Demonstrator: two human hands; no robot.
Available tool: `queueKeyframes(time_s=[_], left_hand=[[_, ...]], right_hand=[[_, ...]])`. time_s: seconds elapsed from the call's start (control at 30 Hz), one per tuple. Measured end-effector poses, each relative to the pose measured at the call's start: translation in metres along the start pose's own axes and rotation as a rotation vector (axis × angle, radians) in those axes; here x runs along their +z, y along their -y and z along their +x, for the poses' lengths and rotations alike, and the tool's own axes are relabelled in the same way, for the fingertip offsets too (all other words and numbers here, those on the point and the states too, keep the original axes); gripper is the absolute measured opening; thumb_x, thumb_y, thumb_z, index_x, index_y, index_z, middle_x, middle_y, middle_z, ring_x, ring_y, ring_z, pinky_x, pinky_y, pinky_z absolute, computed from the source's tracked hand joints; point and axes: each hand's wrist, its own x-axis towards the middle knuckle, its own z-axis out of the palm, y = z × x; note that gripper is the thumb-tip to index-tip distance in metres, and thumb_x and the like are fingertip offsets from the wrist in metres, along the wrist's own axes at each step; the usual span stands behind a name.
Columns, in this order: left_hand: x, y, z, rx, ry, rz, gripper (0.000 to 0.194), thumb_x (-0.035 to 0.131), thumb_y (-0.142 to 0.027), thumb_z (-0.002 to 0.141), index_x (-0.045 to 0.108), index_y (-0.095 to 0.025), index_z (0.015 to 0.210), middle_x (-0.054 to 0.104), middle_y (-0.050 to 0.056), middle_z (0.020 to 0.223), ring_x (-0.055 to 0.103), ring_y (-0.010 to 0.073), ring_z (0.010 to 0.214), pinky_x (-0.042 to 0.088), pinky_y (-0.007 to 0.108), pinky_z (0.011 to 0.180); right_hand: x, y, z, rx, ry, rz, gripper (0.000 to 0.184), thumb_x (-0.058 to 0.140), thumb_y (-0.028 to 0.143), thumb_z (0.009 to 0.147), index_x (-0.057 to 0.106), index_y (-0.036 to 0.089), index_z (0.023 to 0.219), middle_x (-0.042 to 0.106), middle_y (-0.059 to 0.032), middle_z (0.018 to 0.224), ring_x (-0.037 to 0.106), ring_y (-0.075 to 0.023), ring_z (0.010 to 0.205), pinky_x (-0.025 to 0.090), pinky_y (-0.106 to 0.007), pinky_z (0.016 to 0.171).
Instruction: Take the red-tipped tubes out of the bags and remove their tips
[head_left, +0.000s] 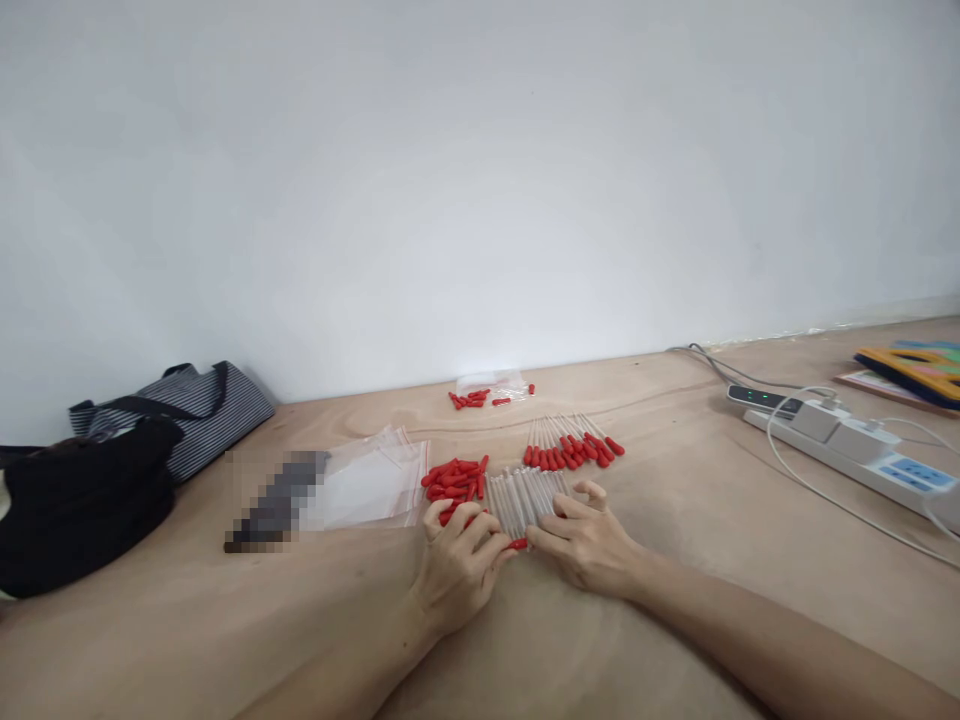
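Note:
My left hand [459, 562] and my right hand [583, 540] meet low on a wooden table [675, 480]. Between their fingertips sits a red rubber cap [517, 544], pinched by my left fingers at the end of a clear glass tube that my right hand steadies. Just beyond lies a row of several bare clear tubes [525, 495]. A pile of loose red caps [454, 480] lies left of the tubes. Farther back rests a fan of finished droppers with red caps [571, 445].
Clear zip bags [371, 485] and a blurred dark object [274, 500] lie to the left. Two cloth bags [112, 450] sit at far left. A small bag with more red caps [487, 392] is by the wall. A power strip with cables [847, 440] and coloured boards [911, 370] lie right.

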Motion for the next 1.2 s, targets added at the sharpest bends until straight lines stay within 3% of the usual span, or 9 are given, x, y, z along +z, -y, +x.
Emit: queueKeyframes(time_s=[0.17, 0.33, 0.47, 0.6, 0.73, 0.8, 0.97, 1.2], left_hand=[[0.0, -0.002, 0.001, 0.009, -0.01, -0.015, 0.014, 0.052, -0.026, 0.08, 0.06, -0.024, 0.069, 0.063, -0.003, 0.069, 0.052, 0.0159, 0.08, 0.022, 0.039, 0.084], [-0.001, 0.001, 0.0, -0.017, -0.036, 0.001, 0.015, 0.051, -0.025, 0.081, 0.061, -0.024, 0.069, 0.062, -0.003, 0.069, 0.053, 0.0154, 0.078, 0.023, 0.038, 0.084], [-0.006, 0.007, 0.003, -0.112, -0.061, -0.012, 0.013, 0.052, -0.028, 0.08, 0.064, -0.026, 0.075, 0.064, -0.001, 0.072, 0.053, 0.0147, 0.076, 0.026, 0.035, 0.079], [-0.013, 0.027, 0.014, -0.312, -0.056, 0.007, 0.014, 0.051, -0.031, 0.08, 0.064, -0.026, 0.08, 0.066, 0.001, 0.077, 0.055, 0.0167, 0.077, 0.026, 0.036, 0.078], [-0.019, 0.061, 0.026, -0.682, 0.087, -0.015, 0.021, 0.053, -0.037, 0.074, 0.059, -0.024, 0.089, 0.066, -0.001, 0.076, 0.057, 0.0183, 0.074, 0.027, 0.038, 0.079], [-0.022, 0.073, 0.027, -0.787, 0.162, -0.03, 0.022, 0.052, -0.041, 0.072, 0.057, -0.023, 0.084, 0.066, -0.002, 0.073, 0.058, 0.0181, 0.072, 0.027, 0.037, 0.078], [-0.029, 0.074, 0.012, -0.784, 0.304, 0.037, 0.02, 0.051, -0.041, 0.07, 0.054, -0.022, 0.072, 0.065, -0.004, 0.068, 0.057, 0.0186, 0.071, 0.026, 0.037, 0.077], [-0.026, 0.064, -0.006, -0.745, 0.322, 0.135, 0.029, 0.046, -0.048, 0.074, 0.052, -0.02, 0.068, 0.064, -0.003, 0.066, 0.058, 0.0186, 0.072, 0.024, 0.035, 0.074]], right_hand=[[-0.003, 0.0, 0.004, -0.001, 0.088, 0.022, 0.016, 0.046, 0.013, 0.076, 0.056, 0.024, 0.082, 0.055, 0.0029, 0.058, 0.041, -0.0137, 0.066, 0.018, -0.036, 0.074], [-0.011, -0.006, 0.004, -0.006, 0.112, 0.038, 0.032, 0.047, 0.015, 0.076, 0.056, 0.029, 0.104, 0.057, 0.0013, 0.061, 0.042, -0.0157, 0.068, 0.02, -0.036, 0.075], [-0.018, -0.021, 0.003, 0.133, 0.186, 0.083, 0.039, 0.041, 0.012, 0.079, 0.049, 0.024, 0.116, 0.06, -0.0023, 0.069, 0.047, -0.017, 0.073, 0.022, -0.034, 0.075], [-0.016, -0.035, 0.0, 0.421, 0.234, 0.174, 0.033, 0.031, 0.009, 0.081, 0.05, 0.014, 0.108, 0.062, -0.0079, 0.084, 0.052, -0.0172, 0.077, 0.026, -0.031, 0.073], [-0.007, -0.04, -0.003, 0.587, 0.218, 0.272, 0.026, 0.034, 0.01, 0.08, 0.054, 0.015, 0.096, 0.063, -0.0059, 0.081, 0.054, -0.0167, 0.074, 0.032, -0.028, 0.069], [-0.004, -0.039, -0.004, 0.654, 0.19, 0.295, 0.024, 0.037, 0.008, 0.077, 0.055, 0.015, 0.092, 0.062, -0.0055, 0.077, 0.054, -0.0162, 0.071, 0.034, -0.026, 0.065], [0.004, -0.038, -0.006, 0.723, 0.112, 0.264, 0.024, 0.041, 0.002, 0.067, 0.055, 0.015, 0.081, 0.06, -0.007, 0.08, 0.055, -0.0167, 0.074, 0.036, -0.025, 0.062], [0.014, -0.036, -0.009, 0.736, 0.108, 0.255, 0.021, 0.04, 0.002, 0.067, 0.056, 0.015, 0.074, 0.055, -0.0079, 0.081, 0.052, -0.0159, 0.071, 0.036, -0.025, 0.063]])
